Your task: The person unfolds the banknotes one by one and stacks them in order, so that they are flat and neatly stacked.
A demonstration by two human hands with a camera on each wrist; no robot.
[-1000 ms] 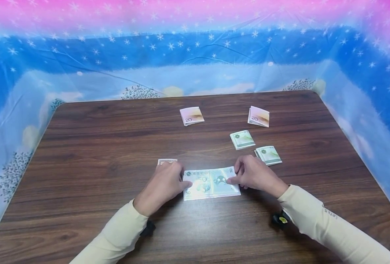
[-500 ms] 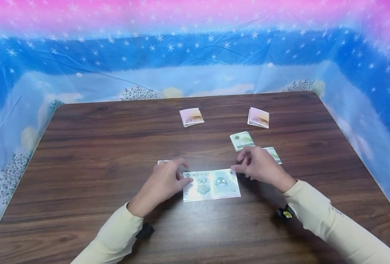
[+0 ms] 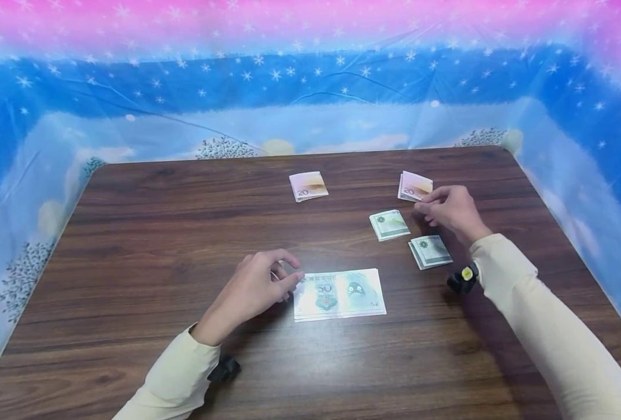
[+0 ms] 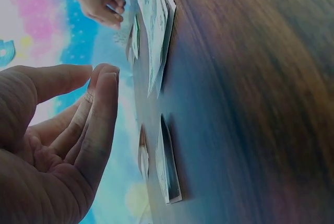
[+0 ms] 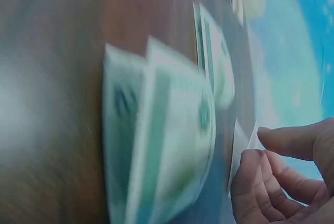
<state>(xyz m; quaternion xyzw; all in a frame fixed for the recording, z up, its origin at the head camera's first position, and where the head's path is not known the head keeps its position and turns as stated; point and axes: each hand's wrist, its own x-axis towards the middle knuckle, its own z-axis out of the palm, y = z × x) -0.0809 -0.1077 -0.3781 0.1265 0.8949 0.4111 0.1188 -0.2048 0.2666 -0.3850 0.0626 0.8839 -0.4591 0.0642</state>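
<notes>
An unfolded 50 banknote (image 3: 339, 294) lies nearest the person, with more paper showing under its edge. The left hand (image 3: 253, 289) hovers at its left end, fingers loosely bent and holding nothing. Behind that hand stands a folded banknote (image 4: 169, 166), hidden in the head view. The right hand (image 3: 454, 213) reaches to the back right, thumb and fingertips right at the near edge of a folded pink 20 banknote (image 3: 414, 185). In the right wrist view a gap shows between thumb and fingers. Two folded green banknotes, one farther back (image 3: 390, 225) and one nearer (image 3: 430, 252), lie close by.
Another folded pink 20 banknote (image 3: 309, 186) lies at the back, left of the other. The dark wooden table (image 3: 158, 233) is bounded on the far side and both sides by a snowflake-patterned cloth (image 3: 310, 81).
The right hand has let go of the 50 banknote and moved back and right to the 20 banknote. The left hand has loosened and drawn slightly left from the 50 banknote.
</notes>
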